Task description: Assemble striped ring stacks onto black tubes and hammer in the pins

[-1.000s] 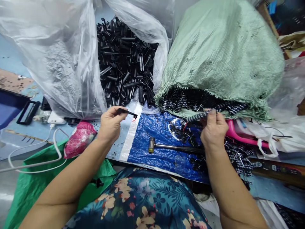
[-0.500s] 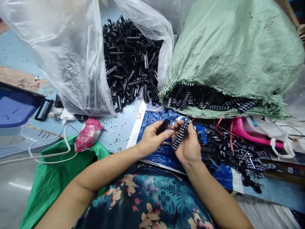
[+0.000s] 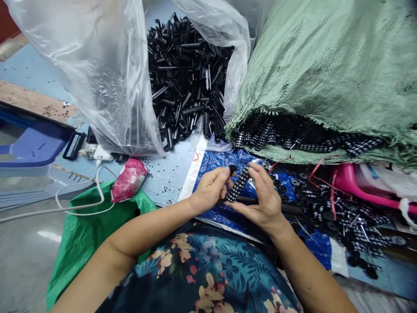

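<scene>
My left hand point(image 3: 208, 189) is closed, with a small black plastic piece point(image 3: 232, 168) between thumb and fingertips. Most of that piece is hidden by the fingers. Facing it, my right hand point(image 3: 267, 199) grips a black roller-like piece with white squares point(image 3: 239, 183) at its two ends, thumb at one end and fingertips at the other. This patterned piece is tilted, and its lower end lies close to my left fingers. Both hands are above a blue plastic sheet point(image 3: 215, 163).
A clear plastic bag point(image 3: 120, 87) holds many black plastic parts point(image 3: 189, 82). Patterned pieces fill the mouth of a green woven sack point(image 3: 325, 65). More patterned pieces point(image 3: 355, 226) and black discs lie right, near a pink basket point(image 3: 355, 187). Left are a pink wrapped bundle point(image 3: 129, 180) and white cable point(image 3: 102, 184).
My right hand has turned and spread its grip to the patterned piece's ends. My left hand has closed further round the black piece, which shows less now. The view has shifted slightly.
</scene>
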